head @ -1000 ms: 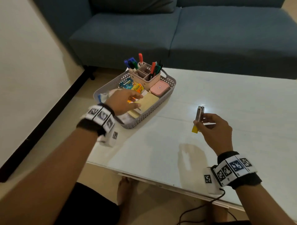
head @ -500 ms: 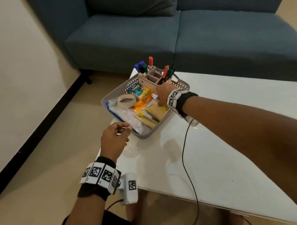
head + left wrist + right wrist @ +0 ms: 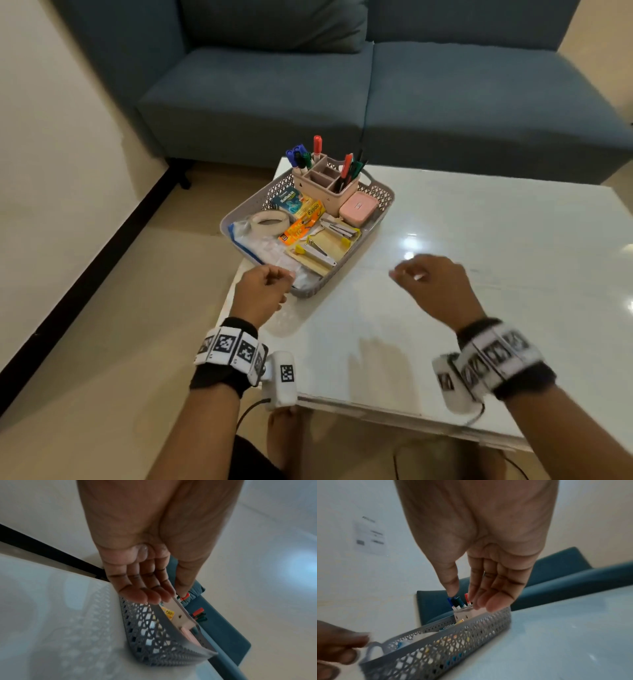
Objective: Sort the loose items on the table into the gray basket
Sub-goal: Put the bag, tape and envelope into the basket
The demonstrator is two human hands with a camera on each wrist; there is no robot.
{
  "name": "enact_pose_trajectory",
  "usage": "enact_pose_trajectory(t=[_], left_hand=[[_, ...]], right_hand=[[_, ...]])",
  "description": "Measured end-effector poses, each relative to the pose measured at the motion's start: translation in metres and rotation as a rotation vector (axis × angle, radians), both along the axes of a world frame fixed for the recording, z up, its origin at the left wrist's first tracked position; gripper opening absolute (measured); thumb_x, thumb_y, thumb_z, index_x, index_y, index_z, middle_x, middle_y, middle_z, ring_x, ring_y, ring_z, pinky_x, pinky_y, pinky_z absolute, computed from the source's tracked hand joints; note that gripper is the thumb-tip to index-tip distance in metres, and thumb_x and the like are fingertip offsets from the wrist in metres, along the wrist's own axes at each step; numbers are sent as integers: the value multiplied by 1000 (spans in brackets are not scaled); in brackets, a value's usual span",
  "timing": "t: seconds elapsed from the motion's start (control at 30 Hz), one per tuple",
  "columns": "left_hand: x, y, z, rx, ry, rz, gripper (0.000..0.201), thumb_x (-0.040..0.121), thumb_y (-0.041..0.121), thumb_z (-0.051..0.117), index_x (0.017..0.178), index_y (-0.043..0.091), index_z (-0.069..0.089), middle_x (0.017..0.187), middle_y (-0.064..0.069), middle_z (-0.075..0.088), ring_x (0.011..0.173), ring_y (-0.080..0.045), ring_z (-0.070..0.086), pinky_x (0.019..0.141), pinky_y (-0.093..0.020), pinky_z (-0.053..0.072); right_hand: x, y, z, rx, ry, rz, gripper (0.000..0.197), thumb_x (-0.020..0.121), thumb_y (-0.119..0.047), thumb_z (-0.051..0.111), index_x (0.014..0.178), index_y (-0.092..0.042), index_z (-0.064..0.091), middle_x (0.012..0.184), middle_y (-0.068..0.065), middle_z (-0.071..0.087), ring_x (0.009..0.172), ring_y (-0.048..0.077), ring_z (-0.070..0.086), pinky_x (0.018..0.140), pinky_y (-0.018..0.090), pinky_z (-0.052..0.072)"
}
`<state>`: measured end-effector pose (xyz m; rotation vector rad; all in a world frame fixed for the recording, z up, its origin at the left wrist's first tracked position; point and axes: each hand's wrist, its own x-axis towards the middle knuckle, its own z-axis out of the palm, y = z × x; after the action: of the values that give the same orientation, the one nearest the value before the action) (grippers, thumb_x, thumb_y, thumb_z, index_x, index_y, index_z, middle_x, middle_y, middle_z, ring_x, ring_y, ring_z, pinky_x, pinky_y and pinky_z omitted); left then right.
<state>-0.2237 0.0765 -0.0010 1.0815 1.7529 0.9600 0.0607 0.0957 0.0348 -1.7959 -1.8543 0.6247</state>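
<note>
The gray lattice basket [image 3: 310, 290] [image 3: 150, 635] [image 3: 453, 642] sits at the white table's left corner. Inside it are a pink pen holder [image 3: 329, 185] with markers, a pink box [image 3: 358, 207], a tape roll [image 3: 269, 221], packets, a plastic bag and two staplers [image 3: 339, 228] [image 3: 317, 251] lying on notepads. My left hand [image 3: 279, 277] [image 3: 163, 597] hovers at the basket's near corner, fingers loosely bent, holding nothing. My right hand [image 3: 411, 274] [image 3: 471, 597] hangs relaxed and empty over the table, to the right of the basket.
A blue sofa [image 3: 342, 102] stands behind the table [image 3: 496, 257]. The table's near edge [image 3: 394, 409] runs just in front of my wrists. Beige floor and a black skirting line [image 3: 85, 284] lie to the left. No loose items show on the tabletop.
My right hand carried a stapler into the basket, left it there and drew back over the table, now empty. My left hand pulled out of the basket to its near corner.
</note>
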Motion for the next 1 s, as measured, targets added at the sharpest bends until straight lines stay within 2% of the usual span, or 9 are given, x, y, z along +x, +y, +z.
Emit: enact_pose_trajectory(t=[0.07,0.13,0.2,0.37,0.57,0.7,0.77,0.87,1.0], left_hand=[[15,-7,0,19,90,-48,8,88,27,71,87,19,70,83,-6,71,71,-22,66,67,-33,55],[31,-20,3,53,181,-99,2,87,27,71,86,25,69,83,0,70,78,-22,67,76,-35,57],[49,-35,8,86,228,-156,3,87,25,70,90,24,70,82,3,68,79,-19,65,79,-35,56],[104,-70,-4,76,230,-261,5,90,23,66,92,25,70,79,8,66,72,-12,63,73,-30,54],[156,-44,-33,30,430,-672,14,94,33,58,104,33,67,93,13,66,78,-4,57,78,-25,50],[163,-26,-42,-21,418,-686,16,96,35,55,108,32,66,97,11,68,81,-5,60,80,-26,51],[161,-23,-40,-31,383,-697,18,96,37,53,109,34,64,98,12,68,83,-4,61,81,-25,52],[147,-20,-15,-37,282,-697,19,96,37,54,112,34,65,101,16,66,85,-3,61,82,-20,51],[88,2,40,20,210,-472,16,92,25,63,105,33,70,93,17,68,83,-1,62,70,-16,49]], right_hand=[[22,-58,0,-59,98,-75,11,84,-37,73,79,-27,72,75,-13,71,70,6,66,70,8,44],[37,-102,1,-97,210,-135,7,86,-36,71,80,-31,71,73,-15,71,67,4,67,74,26,54],[44,-127,2,-103,306,-147,7,88,-33,70,82,-31,71,73,-15,72,62,5,67,71,32,56],[62,-155,-22,-110,451,-201,7,91,-23,68,85,-24,71,72,-7,73,57,7,64,59,27,53],[76,-123,-59,-197,339,-157,2,88,-32,69,86,-33,70,74,-16,72,66,6,66,66,23,52],[74,-107,-67,-285,282,-181,4,86,-33,70,83,-36,70,76,-21,71,74,-1,65,69,13,48],[70,-100,-66,-319,282,-194,8,84,-28,74,80,-35,72,73,-20,70,74,2,64,69,10,45],[60,-89,-50,-359,334,-195,16,83,-21,76,78,-36,72,70,-14,71,64,9,65,66,17,50],[42,-63,-12,-411,403,-224,23,86,-23,73,89,-45,67,73,-9,73,64,14,67,69,32,56]])
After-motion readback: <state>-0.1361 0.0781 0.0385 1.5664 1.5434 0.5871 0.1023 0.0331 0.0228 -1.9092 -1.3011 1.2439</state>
